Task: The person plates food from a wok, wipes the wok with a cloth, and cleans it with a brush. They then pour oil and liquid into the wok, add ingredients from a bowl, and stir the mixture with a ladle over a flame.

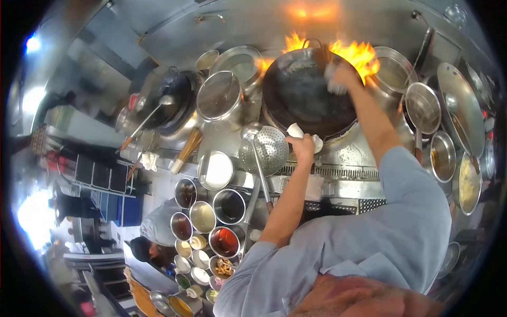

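A large dark wok (pixel 303 98) sits on the burner, with flames (pixel 356 57) rising behind its far rim. My left hand (pixel 303 147) is closed on a folded white cloth (pixel 294 130) at the wok's near rim. Over the wok's far right side, my right hand (pixel 344 78) is smeared by motion. It seems closed around the pale end of a bamboo wok brush (pixel 320 56), whose brown bristles blur near the far rim. Light haze hangs over the wok's dark inside. Beside my left hand lie a perforated skimmer (pixel 270 151) and a long-handled ladle (pixel 257 153).
Several sauce pots (pixel 228 205) and small bowls stand at left. Another bamboo brush (pixel 189 148) lies near a second wok (pixel 177 103). A strainer (pixel 422 108) and metal pans (pixel 442 156) crowd the right. Another person (pixel 158 227) bends at lower left.
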Tool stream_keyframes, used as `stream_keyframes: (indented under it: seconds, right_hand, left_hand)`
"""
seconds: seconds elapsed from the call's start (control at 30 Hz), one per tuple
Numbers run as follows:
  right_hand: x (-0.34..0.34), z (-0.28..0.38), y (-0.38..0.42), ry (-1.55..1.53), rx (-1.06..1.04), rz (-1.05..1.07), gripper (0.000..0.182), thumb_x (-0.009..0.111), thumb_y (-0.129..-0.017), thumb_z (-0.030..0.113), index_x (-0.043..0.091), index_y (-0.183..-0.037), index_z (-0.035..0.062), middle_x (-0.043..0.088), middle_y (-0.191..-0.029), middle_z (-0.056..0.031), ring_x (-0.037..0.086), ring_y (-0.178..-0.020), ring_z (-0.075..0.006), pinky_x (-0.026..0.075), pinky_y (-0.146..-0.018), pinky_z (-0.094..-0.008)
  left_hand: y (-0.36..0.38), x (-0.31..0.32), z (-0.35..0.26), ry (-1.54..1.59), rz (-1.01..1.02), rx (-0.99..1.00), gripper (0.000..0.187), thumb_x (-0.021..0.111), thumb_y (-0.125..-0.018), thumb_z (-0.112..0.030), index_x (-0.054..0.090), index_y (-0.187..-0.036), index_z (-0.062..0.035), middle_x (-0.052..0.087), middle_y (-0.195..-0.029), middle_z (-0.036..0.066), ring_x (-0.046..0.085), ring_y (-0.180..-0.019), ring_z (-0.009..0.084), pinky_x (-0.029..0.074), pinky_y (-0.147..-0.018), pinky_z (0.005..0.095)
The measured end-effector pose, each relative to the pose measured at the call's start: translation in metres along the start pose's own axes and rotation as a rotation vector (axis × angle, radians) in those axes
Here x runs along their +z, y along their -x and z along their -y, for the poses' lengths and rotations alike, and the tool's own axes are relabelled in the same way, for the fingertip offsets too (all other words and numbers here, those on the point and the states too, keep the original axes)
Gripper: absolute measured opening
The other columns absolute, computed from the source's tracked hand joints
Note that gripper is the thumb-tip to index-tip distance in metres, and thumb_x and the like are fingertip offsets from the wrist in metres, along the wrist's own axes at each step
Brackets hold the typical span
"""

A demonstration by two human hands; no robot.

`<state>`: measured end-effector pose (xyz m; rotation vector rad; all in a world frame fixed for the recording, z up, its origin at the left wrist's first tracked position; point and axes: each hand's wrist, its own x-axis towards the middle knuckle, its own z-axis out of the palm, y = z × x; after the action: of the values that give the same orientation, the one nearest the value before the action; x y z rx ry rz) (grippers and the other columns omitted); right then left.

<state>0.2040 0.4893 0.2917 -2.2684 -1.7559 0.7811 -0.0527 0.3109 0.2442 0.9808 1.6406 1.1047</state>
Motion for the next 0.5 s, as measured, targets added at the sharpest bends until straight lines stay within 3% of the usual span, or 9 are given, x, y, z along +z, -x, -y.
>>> stream_keyframes:
  seconds: [0.03,0.07,0.13,0.2,0.27,0.33,0.4,0.47,0.5]
  right_hand:
    - [0.034,0.038,0.059,0.340,-0.218,-0.039,0.038,0.070,-0.064,0.031,0.067,-0.092,0.0056,0.067,-0.091,-0.0171,0.065,-0.084,-0.0339,0.051,-0.076,-0.0417]
    - [0.073,0.050,0.079,0.168,-0.419,0.099,0.054,0.071,-0.059,0.034,0.065,-0.105,0.0063,0.065,-0.101,-0.0197,0.062,-0.094,-0.0335,0.049,-0.084,-0.0407]
    - [0.079,0.066,0.140,-0.053,-0.412,0.091,0.069,0.070,-0.059,0.039,0.058,-0.122,0.0146,0.064,-0.105,-0.0180,0.062,-0.096,-0.0340,0.048,-0.086,-0.0416]
    - [0.039,0.030,0.148,0.198,-0.408,0.247,0.076,0.070,-0.059,0.040,0.051,-0.131,0.0203,0.063,-0.111,-0.0166,0.060,-0.100,-0.0345,0.046,-0.090,-0.0414]
    - [-0.034,-0.006,0.121,0.740,-0.263,0.264,0.058,0.070,-0.064,0.036,0.058,-0.118,0.0172,0.065,-0.104,-0.0140,0.063,-0.093,-0.0314,0.049,-0.083,-0.0441]
    - [-0.083,-0.043,0.071,0.704,-0.026,-0.386,0.021,0.069,-0.070,0.019,0.068,-0.087,0.0083,0.069,-0.082,-0.0120,0.067,-0.072,-0.0280,0.054,-0.066,-0.0393]
    - [-0.093,-0.020,0.039,0.209,0.186,-0.824,0.015,0.069,-0.070,0.020,0.069,-0.078,0.0075,0.068,-0.077,-0.0129,0.067,-0.072,-0.0271,0.054,-0.063,-0.0390]
    - [-0.022,-0.036,0.002,0.066,0.031,-0.131,0.028,0.068,-0.066,0.029,0.069,-0.080,0.0054,0.068,-0.083,-0.0160,0.067,-0.074,-0.0290,0.054,-0.062,-0.0396]
    - [-0.003,0.022,0.060,0.375,-0.136,-0.080,0.034,0.071,-0.061,0.036,0.071,-0.079,0.0077,0.068,-0.083,-0.0154,0.067,-0.076,-0.0292,0.054,-0.065,-0.0404]
  left_hand:
    - [-0.002,0.002,-0.004,0.002,0.015,-0.014,0.062,0.056,-0.078,-0.014,0.017,-0.122,0.0081,0.051,-0.108,0.035,0.054,-0.102,0.0430,0.037,-0.093,0.0430]
    - [0.001,0.000,-0.005,-0.007,0.035,-0.038,0.062,0.056,-0.078,-0.014,0.018,-0.122,0.0077,0.051,-0.107,0.035,0.054,-0.102,0.0430,0.037,-0.093,0.0427]
    - [0.000,-0.002,-0.008,-0.049,0.046,-0.075,0.062,0.056,-0.078,-0.013,0.017,-0.123,0.0076,0.050,-0.108,0.035,0.054,-0.102,0.0424,0.037,-0.093,0.0416]
    - [-0.001,0.001,0.001,0.074,0.073,-0.031,0.061,0.055,-0.079,-0.012,0.017,-0.122,0.0075,0.049,-0.108,0.034,0.053,-0.102,0.0415,0.038,-0.093,0.0408]
    - [-0.001,-0.001,0.001,0.102,0.116,-0.035,0.060,0.054,-0.079,-0.011,0.017,-0.122,0.0075,0.048,-0.109,0.033,0.053,-0.102,0.0403,0.038,-0.092,0.0406]
    - [-0.003,-0.001,0.002,0.097,0.132,-0.112,0.058,0.054,-0.079,-0.011,0.018,-0.121,0.0073,0.048,-0.109,0.032,0.053,-0.101,0.0394,0.038,-0.092,0.0407]
    - [-0.001,-0.003,0.000,0.041,0.106,-0.133,0.056,0.054,-0.079,-0.011,0.019,-0.119,0.0068,0.049,-0.108,0.032,0.053,-0.100,0.0392,0.038,-0.091,0.0408]
    - [0.000,-0.002,-0.001,0.046,0.093,-0.063,0.054,0.054,-0.079,-0.012,0.020,-0.117,0.0063,0.049,-0.108,0.033,0.053,-0.100,0.0400,0.038,-0.092,0.0415]
    - [-0.008,0.002,0.014,0.084,0.120,-0.076,0.054,0.054,-0.079,-0.013,0.020,-0.117,0.0065,0.049,-0.109,0.033,0.053,-0.100,0.0404,0.037,-0.092,0.0415]
